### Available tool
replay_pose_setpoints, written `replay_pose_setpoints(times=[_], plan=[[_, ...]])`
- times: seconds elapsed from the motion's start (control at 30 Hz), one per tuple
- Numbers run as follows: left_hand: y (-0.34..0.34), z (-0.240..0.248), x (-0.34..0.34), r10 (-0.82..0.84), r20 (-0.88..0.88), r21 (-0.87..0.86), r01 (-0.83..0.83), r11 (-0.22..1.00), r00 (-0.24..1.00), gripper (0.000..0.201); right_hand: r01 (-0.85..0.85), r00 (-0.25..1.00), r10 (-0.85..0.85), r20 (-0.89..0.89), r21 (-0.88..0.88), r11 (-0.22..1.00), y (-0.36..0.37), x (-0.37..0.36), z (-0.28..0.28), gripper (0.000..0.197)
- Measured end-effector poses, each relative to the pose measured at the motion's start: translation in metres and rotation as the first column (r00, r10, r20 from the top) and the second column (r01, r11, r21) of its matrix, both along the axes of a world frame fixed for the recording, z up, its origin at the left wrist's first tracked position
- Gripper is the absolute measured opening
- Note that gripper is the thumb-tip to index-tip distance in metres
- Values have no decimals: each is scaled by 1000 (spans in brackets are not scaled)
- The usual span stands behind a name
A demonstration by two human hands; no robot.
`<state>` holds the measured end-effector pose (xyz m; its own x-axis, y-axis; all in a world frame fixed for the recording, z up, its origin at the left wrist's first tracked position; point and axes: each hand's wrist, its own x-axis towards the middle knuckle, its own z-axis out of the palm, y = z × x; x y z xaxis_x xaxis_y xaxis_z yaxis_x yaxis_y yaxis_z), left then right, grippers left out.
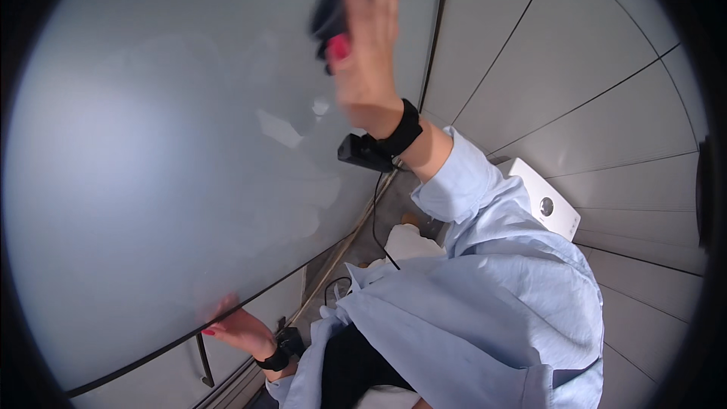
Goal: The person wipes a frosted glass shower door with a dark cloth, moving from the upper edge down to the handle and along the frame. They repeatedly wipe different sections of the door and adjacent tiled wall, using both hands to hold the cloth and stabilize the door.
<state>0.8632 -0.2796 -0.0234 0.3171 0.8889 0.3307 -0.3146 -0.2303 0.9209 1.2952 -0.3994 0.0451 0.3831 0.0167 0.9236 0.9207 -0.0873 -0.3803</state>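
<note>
My right hand (369, 53) is raised high against a large frosted glass panel (151, 136). Its long fingers lie over a dark cloth (331, 7), with the thumb at the cloth's lower edge, and the cloth is pressed to the glass. The hand is slightly blurred. Low on the left, my left hand (246, 331) reaches to the panel's dark lower edge with fingers stretched out. Its fingertips look hazy where they overlap the glass, and it holds no loose thing. Both wrists wear black straps with small black devices.
Grey tiled walls (606, 91) rise on the right. A white box-shaped appliance (545, 201) with a round dark dial stands behind my right arm. Under the panel's edge is a dark bar handle (204, 361). A thin black cable (376, 220) hangs from the right wrist device.
</note>
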Motion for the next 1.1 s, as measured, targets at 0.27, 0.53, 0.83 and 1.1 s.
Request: replay_pose_setpoints(times=[0.27, 0.53, 0.83, 1.1], plan=[[-11, 12, 35, 499, 93, -101, -490, 866, 862, 67, 56, 995, -56, -84, -3, 998, -35, 96, -20, 59], [-4, 8, 27, 501, 127, -177, -477, 861, 856, 68, 54, 878, -19, -478, 58, 997, -40, 109, -190, 58], [-6, 4, 21, 426, 101, -220, -397, 891, 899, 86, 174, 333, 243, -911, 312, 934, -3, 31, -242, 68], [1, -10, -12, 123, -15, -111, -124, 986, 992, 99, 14, 792, 88, -604, 161, 987, 18, -113, -135, 69]])
